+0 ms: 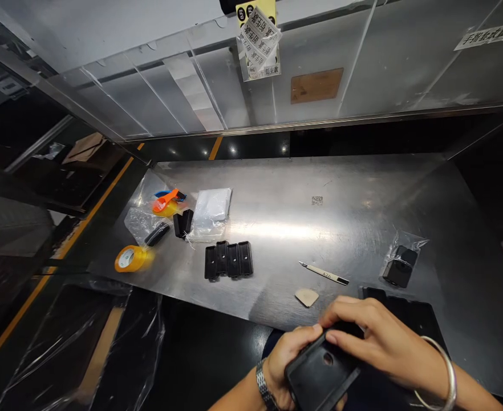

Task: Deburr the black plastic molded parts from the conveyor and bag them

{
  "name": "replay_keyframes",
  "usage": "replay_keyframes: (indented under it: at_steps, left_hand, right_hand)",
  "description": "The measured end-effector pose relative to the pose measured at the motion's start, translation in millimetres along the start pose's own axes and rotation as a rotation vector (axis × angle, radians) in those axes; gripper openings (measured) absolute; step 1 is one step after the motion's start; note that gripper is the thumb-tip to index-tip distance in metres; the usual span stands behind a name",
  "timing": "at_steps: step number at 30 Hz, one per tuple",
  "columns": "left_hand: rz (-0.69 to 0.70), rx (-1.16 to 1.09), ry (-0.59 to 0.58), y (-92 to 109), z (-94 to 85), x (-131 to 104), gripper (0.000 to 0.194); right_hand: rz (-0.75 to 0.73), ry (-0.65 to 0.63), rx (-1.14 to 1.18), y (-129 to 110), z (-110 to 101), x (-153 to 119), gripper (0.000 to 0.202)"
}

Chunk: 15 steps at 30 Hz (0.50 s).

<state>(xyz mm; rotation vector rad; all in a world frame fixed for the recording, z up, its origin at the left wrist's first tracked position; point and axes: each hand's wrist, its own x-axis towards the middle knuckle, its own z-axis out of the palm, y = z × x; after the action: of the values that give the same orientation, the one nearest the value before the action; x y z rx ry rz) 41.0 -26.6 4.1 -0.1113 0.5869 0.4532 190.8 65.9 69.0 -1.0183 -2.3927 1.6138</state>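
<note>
My left hand (279,357) is closed around a shallow black plastic tray (315,383) with a round hole in its floor, held tilted over the table's front edge. My right hand (375,331) is closed on the tray's upper right rim, with the thumb lying along it and the other fingers partly hidden. Beyond the hands, a beige scrap (307,297) and a craft knife (324,273) lie on the metal table. Partly covered by my right hand and forearm is a larger black piece (409,314).
Several small black trays (228,260) stand in a row on the metal table (272,191). To the left are a yellow tape roll (130,258), an orange tape dispenser (166,201) and white plastic bags (212,206). A bagged black part (401,265) lies right. A clear panel (320,57) hangs above.
</note>
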Motion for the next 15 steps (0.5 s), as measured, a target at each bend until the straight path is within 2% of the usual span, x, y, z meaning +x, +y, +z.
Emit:
replay_keyframes:
  at_steps: [5, 9, 12, 15]
  left_hand:
    - [-0.073, 0.003, -0.094, -4, -8.8, -2, 0.065]
    - [-0.015, -0.024, -0.072, -7, -11.1, -2, 0.059]
    - [0.034, -0.038, -0.085, -7, -11.0, -4, 0.057]
    - [0.09, -0.055, -0.084, -7, -11.4, -4, 0.058]
  right_hand:
    - [-0.015, -0.022, 0.255, 16, -16, -9, 0.026]
    - [0.049, 0.007, 0.503, 20, -16, -11, 0.031]
    - [0.106, 0.149, 0.523, 20, -11, -14, 0.03]
    - [0.065, 0.426, 0.318, 21, -4, -22, 0.025]
